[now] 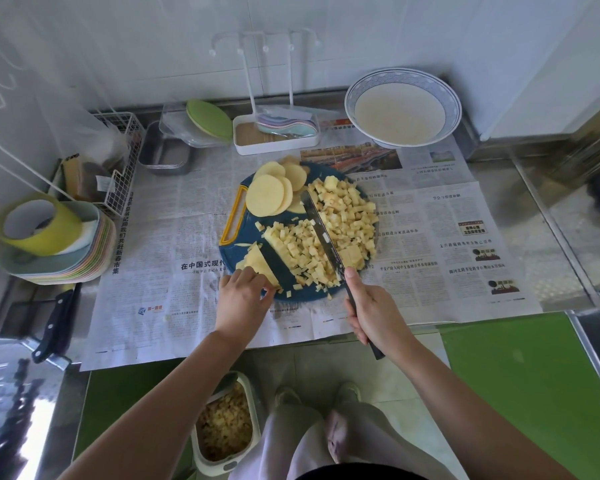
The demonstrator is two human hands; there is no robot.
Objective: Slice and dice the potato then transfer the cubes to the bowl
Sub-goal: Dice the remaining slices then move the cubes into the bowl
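dicing step, on cutting board (284, 271): grips potato stack (260, 263) at near-left edge with curled left hand (243, 292), clasps knife (321, 230) in right hand (371, 313), blade across cubes (343, 220) at centre; slices (271, 194) far-left, bowl (402, 107) beyond far-right; next likely needs blade squared over stack.

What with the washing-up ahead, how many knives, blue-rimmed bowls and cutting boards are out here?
Knives: 2, the knife in the right hand and the black-handled knife lying at far left.
Bowls: 1, the blue-rimmed bowl.
Cutting boards: 1, the round cutting board.
Total: 4.
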